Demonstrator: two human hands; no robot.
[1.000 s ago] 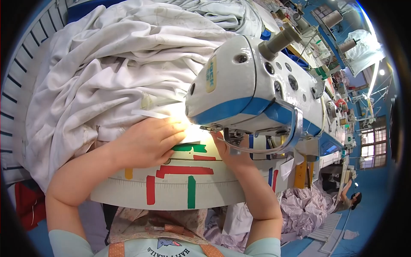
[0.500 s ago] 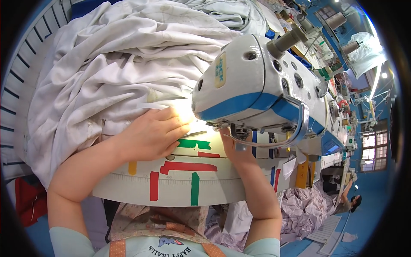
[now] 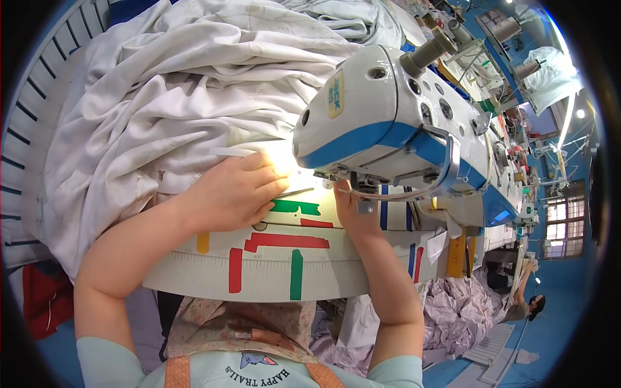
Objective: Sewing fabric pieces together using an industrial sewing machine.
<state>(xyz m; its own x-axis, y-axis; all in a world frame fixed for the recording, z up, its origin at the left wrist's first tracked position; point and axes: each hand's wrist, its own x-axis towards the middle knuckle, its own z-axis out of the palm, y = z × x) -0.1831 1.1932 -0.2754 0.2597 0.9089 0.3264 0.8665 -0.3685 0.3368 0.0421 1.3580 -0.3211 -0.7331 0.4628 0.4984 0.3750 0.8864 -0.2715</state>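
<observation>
White fabric [image 3: 174, 97] lies in deep folds over the far and left part of the sewing table. My left hand [image 3: 242, 192] rests at its near edge, fingers bent and close together on the fabric, just left of the lit sewing spot. A narrow white strip [image 3: 231, 152] sticks out beyond its knuckles. The white and blue sewing machine head [image 3: 369, 129] stands over the work at the right. Below it, my right hand [image 3: 357, 212] reaches up beside the needle area; machine parts hide its fingertips, so I cannot make out its grip.
Red tape [image 3: 291, 242] and green tape [image 3: 296, 275] mark the table's near edge, along a printed ruler. A metal guard [image 3: 451, 158] juts from the machine. Crumpled pale pink cloth [image 3: 456, 310] lies at the lower right. Farther off, another person [image 3: 527, 304] sits.
The whole picture has shifted slightly, with the table edge a little higher. Both hands keep about the same places at the machine.
</observation>
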